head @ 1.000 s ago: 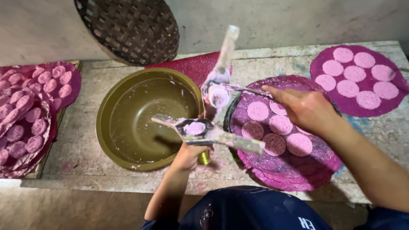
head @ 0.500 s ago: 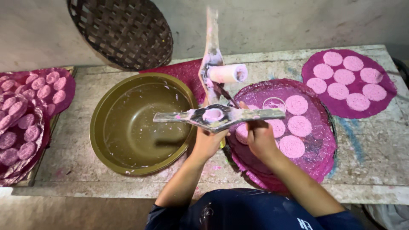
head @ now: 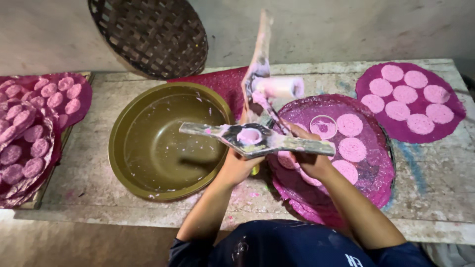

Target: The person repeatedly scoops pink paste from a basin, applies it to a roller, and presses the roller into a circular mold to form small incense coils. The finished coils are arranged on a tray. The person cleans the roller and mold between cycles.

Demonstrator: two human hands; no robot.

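Pink paste: a round plug of it sits in the hole at the middle of the flat metal mould (head: 255, 139), which you hold level above the desk (head: 435, 183), over the gap between bowl and tray.
Left hand: left hand (head: 237, 165) is under the mould's middle, grip clenched on it from below; fingers mostly hidden by the bar.
Right hand: right hand (head: 309, 158) is tucked under the mould's right arm, above the near part of the round pink tray (head: 376, 173). Grip appears to be clenched on the bar, though the bar covers the fingers, so treat that as probable only.
Step in hand, judgement: keep the mould flat and steady with both hands so the disc stays even; bring it low over a bare patch of tray before letting the plug out, clear of the pink discs (head: 352, 148) already laid there.
Risk, judgement: tilt would smear the plug or land it on a neighbour disc.
Surroundings: empty olive-brown bowl (head: 148, 148) to the left, touching nothing of the mould; upright paste-coated press (head: 260, 59) with a pink roller (head: 279, 87) behind it.
Other trays: one filled round tray (head: 448, 116) at far right; stacked filled trays (head: 29, 138) at far left.
Basket: dark woven basket (head: 148, 34) leans on the wall.
Packages, labels, signs: none visible on the desk or wall.
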